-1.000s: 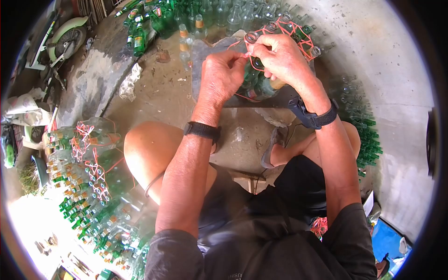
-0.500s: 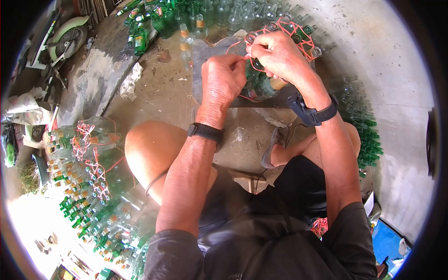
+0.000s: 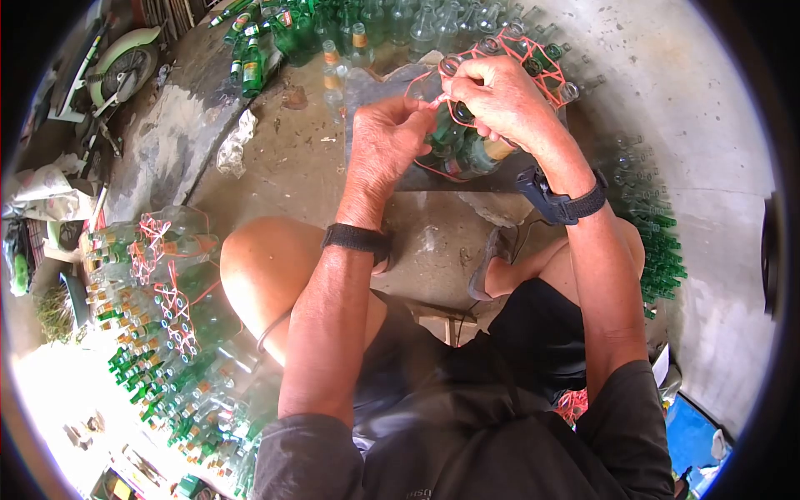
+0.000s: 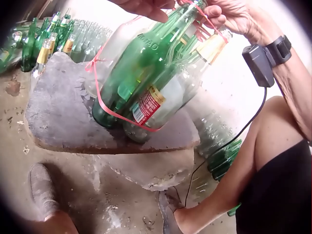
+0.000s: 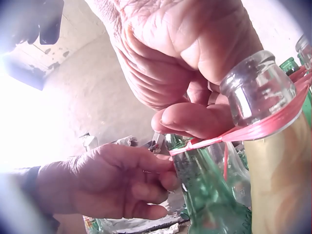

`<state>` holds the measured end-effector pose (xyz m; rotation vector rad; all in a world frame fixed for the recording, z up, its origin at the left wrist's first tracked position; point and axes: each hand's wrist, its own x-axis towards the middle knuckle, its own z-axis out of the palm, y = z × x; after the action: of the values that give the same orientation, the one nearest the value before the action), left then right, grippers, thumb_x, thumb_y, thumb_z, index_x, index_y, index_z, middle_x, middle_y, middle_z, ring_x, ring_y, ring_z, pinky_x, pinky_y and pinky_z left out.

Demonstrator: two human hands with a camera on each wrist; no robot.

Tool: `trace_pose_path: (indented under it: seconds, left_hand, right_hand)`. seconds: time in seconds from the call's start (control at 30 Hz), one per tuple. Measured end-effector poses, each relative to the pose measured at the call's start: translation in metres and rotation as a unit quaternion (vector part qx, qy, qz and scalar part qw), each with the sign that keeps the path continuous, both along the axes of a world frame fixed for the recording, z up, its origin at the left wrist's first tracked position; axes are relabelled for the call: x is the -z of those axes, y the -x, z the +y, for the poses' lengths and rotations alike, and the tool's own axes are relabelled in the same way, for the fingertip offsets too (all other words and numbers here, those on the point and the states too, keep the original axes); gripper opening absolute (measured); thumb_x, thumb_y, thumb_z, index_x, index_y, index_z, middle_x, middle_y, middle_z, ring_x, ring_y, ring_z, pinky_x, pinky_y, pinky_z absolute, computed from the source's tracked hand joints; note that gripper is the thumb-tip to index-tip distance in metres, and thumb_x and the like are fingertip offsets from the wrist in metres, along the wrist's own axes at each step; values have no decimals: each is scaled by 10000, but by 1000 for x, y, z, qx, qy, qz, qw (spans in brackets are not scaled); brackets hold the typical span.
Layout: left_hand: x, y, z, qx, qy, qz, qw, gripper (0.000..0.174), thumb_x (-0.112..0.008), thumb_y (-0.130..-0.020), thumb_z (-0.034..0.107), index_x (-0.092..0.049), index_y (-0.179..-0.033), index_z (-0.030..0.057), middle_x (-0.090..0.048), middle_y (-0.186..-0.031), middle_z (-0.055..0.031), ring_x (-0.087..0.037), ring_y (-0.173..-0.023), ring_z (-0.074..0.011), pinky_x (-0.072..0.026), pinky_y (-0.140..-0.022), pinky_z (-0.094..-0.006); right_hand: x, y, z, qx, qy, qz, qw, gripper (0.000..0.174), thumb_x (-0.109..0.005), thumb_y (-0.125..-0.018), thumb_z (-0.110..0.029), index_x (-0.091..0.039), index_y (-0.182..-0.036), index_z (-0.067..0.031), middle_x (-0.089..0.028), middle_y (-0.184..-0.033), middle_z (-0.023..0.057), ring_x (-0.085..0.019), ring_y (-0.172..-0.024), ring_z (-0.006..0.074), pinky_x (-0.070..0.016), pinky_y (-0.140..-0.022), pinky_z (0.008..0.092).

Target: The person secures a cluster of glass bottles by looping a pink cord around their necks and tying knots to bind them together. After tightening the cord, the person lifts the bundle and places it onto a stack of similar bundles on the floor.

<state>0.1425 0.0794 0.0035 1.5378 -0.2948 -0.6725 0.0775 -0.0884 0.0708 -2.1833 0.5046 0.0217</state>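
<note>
A bundle of green bottles (image 4: pixel 141 63) and clear bottles stands on a grey stone slab (image 4: pixel 53 112). Pink plastic string (image 4: pixel 100 95) loops round its base, and more is laced about the necks in the head view. My left hand (image 3: pixel 387 137) pinches the string between thumb and forefinger at the bundle's near left. My right hand (image 3: pixel 508 100) is over the necks, its curled fingers gripping the same string close to the left fingertips. In the right wrist view the string passes tightly round a clear bottle neck (image 5: pixel 256 90). The right fingertips are partly hidden.
Rows of clear bottles (image 3: pixel 421 33) stand behind the slab, with green bottles (image 3: pixel 250 71) to their left. String-tied bottles (image 3: pixel 175 321) crowd the floor left of the knee. More green bottles (image 3: pixel 662 267) line the wall at right. A motorbike wheel (image 3: pixel 125 71) is far left.
My left hand shifts slightly left and its thumb straightens a little, still pinching the string. The right hand stays nearly where it was over the necks.
</note>
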Motion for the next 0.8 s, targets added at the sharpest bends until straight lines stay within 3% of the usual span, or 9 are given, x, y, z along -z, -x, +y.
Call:
trace_pose_path:
  seconds: [0.07, 0.3, 0.57, 0.8]
  left_hand:
    - [2, 0, 2, -19, 35, 59, 997, 190, -760, -953, 139, -772, -1062, -16, -694, -809, -5, -600, -667, -52, -616, -692, -277]
    - [5, 0, 5, -48, 72, 82, 993, 182, -779, -952, 146, -759, -1043, -11, -664, -789, 16, -559, -629, -46, -621, -696, -299]
    - [4, 4, 2, -42, 172, 196, 964, 92, -730, -969, 92, -708, -1041, 39, -621, -804, 29, -577, -657, -66, -647, -726, -332]
    - [3, 8, -1, -38, 227, 246, 941, 114, -706, -974, 92, -694, -1073, 37, -604, -823, 32, -578, -680, -70, -646, -728, -336]
  right_hand:
    - [2, 0, 0, 0, 0, -3, 1000, 272, -613, -1037, -276, -746, -997, -42, -572, -577, 7, -539, -455, 77, -396, -394, 261]
    - [-2, 1, 2, 1, 8, 1, 1000, 269, -618, -1047, -278, -735, -990, -43, -557, -578, -1, -543, -459, 75, -399, -396, 265]
    - [-5, 1, 5, 14, 0, 6, 1000, 272, -630, -1048, -289, -730, -977, -46, -558, -594, -11, -542, -469, 69, -396, -396, 261]
    - [4, 1, 2, 20, -11, -19, 1000, 282, -646, -1049, -275, -721, -914, -40, -542, -613, -31, -546, -485, 65, -415, -412, 264]
